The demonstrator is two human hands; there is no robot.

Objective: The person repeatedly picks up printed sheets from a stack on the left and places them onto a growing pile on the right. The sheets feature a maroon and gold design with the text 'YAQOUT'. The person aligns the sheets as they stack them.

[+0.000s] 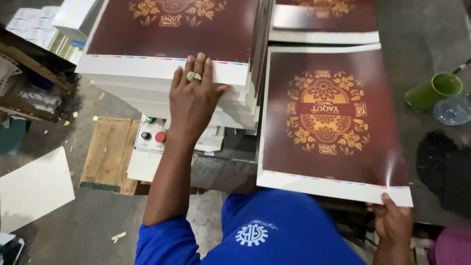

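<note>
Blue shirt (274,230), nearest to us at the bottom edge, with a white cog emblem on the chest. Above it we list the following.

Right hand (392,223): pinching the near white margin of a single printed sheet (333,122), thumb on top, fingers closed underneath. We see this sheet lying flat, dark maroon with a gold floral design, its far edge near a second maroon sheet (324,19) beyond.

Left hand (194,100): spread flat, fingers apart, pressed on the near edge of a tall stack of printed sheets (167,73); it grips nothing. We note a ring on one finger.

Below the stack: a control box (152,135) with a red button, and a wooden board (109,154).

Floor, right: a green cup (434,91) beside a clear plastic cup (452,110). Floor, left: a white board (32,189).
</note>
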